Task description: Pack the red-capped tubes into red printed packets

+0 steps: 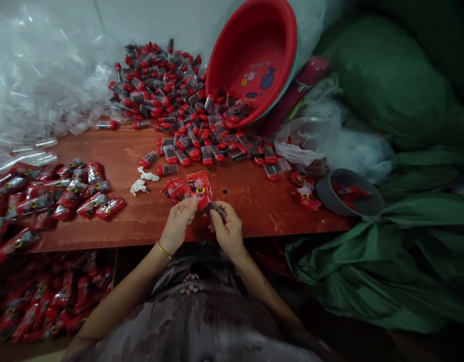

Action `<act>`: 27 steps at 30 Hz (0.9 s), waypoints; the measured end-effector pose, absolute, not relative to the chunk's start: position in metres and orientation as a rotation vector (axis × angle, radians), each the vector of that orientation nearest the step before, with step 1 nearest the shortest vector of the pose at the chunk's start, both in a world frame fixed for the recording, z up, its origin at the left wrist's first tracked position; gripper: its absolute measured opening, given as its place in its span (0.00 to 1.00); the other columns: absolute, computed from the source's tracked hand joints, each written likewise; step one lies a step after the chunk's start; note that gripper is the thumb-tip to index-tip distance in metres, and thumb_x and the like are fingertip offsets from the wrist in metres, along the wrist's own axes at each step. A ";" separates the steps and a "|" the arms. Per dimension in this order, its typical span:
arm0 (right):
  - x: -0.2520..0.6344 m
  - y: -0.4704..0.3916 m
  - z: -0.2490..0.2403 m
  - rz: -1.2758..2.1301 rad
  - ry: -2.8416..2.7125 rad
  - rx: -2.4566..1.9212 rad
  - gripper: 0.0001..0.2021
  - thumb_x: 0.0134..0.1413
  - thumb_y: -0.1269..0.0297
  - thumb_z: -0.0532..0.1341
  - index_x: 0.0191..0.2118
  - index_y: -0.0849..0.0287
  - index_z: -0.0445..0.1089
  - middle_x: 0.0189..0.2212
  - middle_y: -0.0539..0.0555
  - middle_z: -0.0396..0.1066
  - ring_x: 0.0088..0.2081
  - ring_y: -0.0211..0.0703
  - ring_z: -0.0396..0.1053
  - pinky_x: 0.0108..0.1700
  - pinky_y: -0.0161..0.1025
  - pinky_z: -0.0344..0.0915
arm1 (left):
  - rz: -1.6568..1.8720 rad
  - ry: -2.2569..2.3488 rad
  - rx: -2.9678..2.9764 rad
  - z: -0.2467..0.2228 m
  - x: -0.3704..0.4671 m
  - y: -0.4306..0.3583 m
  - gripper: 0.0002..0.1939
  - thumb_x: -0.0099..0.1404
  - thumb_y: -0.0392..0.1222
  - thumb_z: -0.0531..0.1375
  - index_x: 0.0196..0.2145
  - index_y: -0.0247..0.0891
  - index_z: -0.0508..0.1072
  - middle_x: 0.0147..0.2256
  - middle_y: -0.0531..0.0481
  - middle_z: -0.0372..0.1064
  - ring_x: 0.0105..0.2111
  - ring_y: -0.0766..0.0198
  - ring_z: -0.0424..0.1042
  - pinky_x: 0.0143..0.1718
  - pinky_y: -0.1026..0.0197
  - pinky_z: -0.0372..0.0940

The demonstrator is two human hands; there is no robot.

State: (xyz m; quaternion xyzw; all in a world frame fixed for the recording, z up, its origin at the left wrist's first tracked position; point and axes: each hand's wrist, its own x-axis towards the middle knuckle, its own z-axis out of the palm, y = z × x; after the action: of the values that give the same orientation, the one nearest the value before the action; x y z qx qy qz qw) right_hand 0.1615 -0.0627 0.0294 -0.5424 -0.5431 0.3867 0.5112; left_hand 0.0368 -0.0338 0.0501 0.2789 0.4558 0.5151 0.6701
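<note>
Left hand (179, 221): fingers pinching a red packet (199, 183), its print too small to read
Right hand (229, 227): fingers gripping a small bottle (219, 210) at the packet's five o'clock
Filled packets (68, 193): on the table (119, 151), nine o'clock from the hands
Bottle heap (160, 95): farther, eleven o'clock
Red basin (250, 45): one o'clock, upside-down lettering resembling "Duckling"

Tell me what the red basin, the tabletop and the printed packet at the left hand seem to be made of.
Red basin: probably smooth plastic, judging by its rounded, moulded-looking rim. Tabletop: possibly varnished wood, reddish-brown with a faint sheen. Printed packet: likely thin plastic film, looking flat and slightly shiny, though blur leaves doubt.
</note>
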 end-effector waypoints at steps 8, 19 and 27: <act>0.157 -0.058 0.041 1.030 -1.117 -1.324 0.11 0.57 0.53 0.55 0.39 0.55 0.62 0.22 0.46 0.65 0.18 0.33 0.61 0.22 0.33 0.61 | 1.266 1.081 0.709 0.040 0.053 -0.038 0.15 0.47 0.49 0.69 0.29 0.35 0.78 0.29 0.52 0.75 0.29 0.68 0.70 0.36 0.64 0.64; 0.153 -0.055 0.038 1.150 -1.208 -1.246 0.12 0.57 0.53 0.55 0.40 0.55 0.61 0.31 0.49 0.68 0.23 0.33 0.65 0.26 0.32 0.64 | 1.249 1.011 0.507 0.053 0.046 -0.024 0.18 0.37 0.46 0.73 0.24 0.33 0.75 0.22 0.54 0.72 0.22 0.72 0.67 0.27 0.68 0.62; 0.156 -0.048 0.031 1.282 -1.177 -1.196 0.12 0.53 0.52 0.58 0.37 0.54 0.59 0.23 0.44 0.68 0.17 0.32 0.64 0.21 0.31 0.62 | 1.152 0.963 0.505 0.054 0.043 -0.025 0.18 0.39 0.48 0.72 0.23 0.34 0.73 0.21 0.53 0.71 0.18 0.72 0.65 0.21 0.68 0.62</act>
State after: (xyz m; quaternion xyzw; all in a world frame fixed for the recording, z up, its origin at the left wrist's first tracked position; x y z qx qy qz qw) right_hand 0.1560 -0.0482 0.0310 -0.4930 -0.4851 0.5282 0.4925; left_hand 0.0428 -0.0250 0.0537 0.2268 0.4327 0.5176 0.7024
